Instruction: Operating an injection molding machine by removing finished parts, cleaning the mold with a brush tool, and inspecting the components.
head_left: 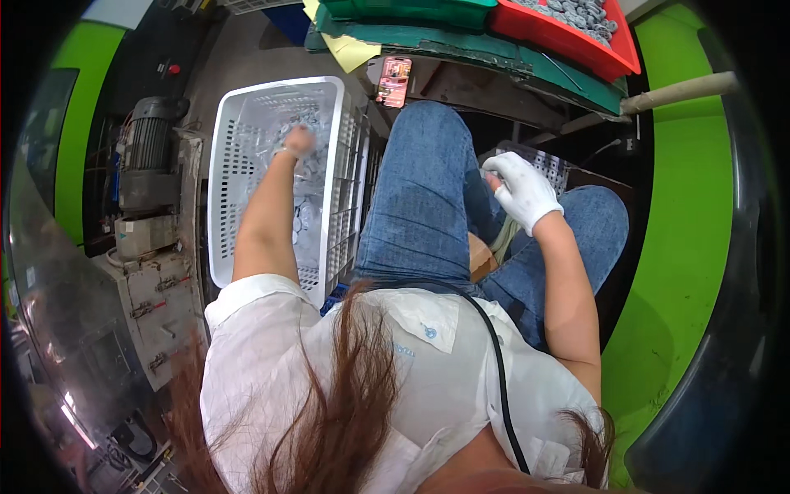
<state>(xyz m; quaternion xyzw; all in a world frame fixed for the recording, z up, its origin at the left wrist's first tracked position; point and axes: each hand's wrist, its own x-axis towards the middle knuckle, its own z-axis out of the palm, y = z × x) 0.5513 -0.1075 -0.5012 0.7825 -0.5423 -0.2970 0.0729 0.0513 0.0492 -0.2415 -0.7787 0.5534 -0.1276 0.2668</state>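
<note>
White slotted basket holds clear bagged parts; left hand clenched among them, gloved right hand loosely open.

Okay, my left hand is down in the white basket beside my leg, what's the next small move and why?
Probably close the left hand on one of the clear-bagged parts and lift it out of the white basket. That hand is already down among them, while the gloved right hand waits between the knees, seemingly empty. Whether the left fingers already grip something is unclear.
</note>
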